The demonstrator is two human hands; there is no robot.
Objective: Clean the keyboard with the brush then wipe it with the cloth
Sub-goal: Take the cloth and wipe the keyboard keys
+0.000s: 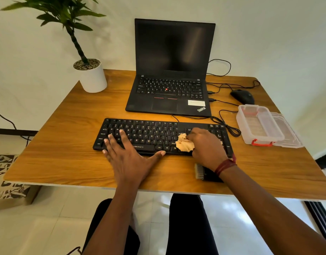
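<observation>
1. The left hand (129, 159) lies flat, fingers straight and spread, on the left half of the black corded keyboard (154, 134), thumb along its near edge.
2. The right hand (207, 146), over the keyboard's right half, curls round a crumpled beige cloth (184, 143).
3. The bare left forearm (110, 218) and right forearm (269, 203) reach in from the keyboard's near side.

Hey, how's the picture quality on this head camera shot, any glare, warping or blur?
Head view: wide-angle warping bows the table edges and tilts the laptop; its dark screen carries faint reflections; glare brightens the floor tiles below; the keyboard, the left hand and the right hand holding the cloth look fairly sharp, with soft shadows.
</observation>
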